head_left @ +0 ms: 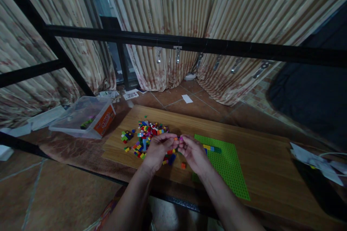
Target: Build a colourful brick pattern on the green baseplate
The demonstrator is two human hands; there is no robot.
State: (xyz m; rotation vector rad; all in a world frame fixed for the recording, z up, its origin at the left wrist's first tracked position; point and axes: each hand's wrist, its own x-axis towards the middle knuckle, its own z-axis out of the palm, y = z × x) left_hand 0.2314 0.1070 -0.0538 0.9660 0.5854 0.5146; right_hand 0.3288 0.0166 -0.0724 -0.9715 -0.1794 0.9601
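Fingers of the left hand (158, 148) are pinching a small orange brick (175, 138); those of the right hand (193, 151) are closing on a purple brick (181, 138). Both bricks are sitting side by side between the two sets of fingertips, orange left, purple right, above the surface (265, 158); whether they are touching, or how their long axes are running, cannot tell. Both are looking tiny, bright, mostly covered. Green baseplate (226, 168) is lying to the right, nearer the right hand, its long side slanting from far left to near right, carrying a brick row (213, 148) at its far part. Mixed brick pile (146, 137) is spreading left, nearer the left hand. Loose orange-red block (183, 165) is resting on the near side, between the wrists.
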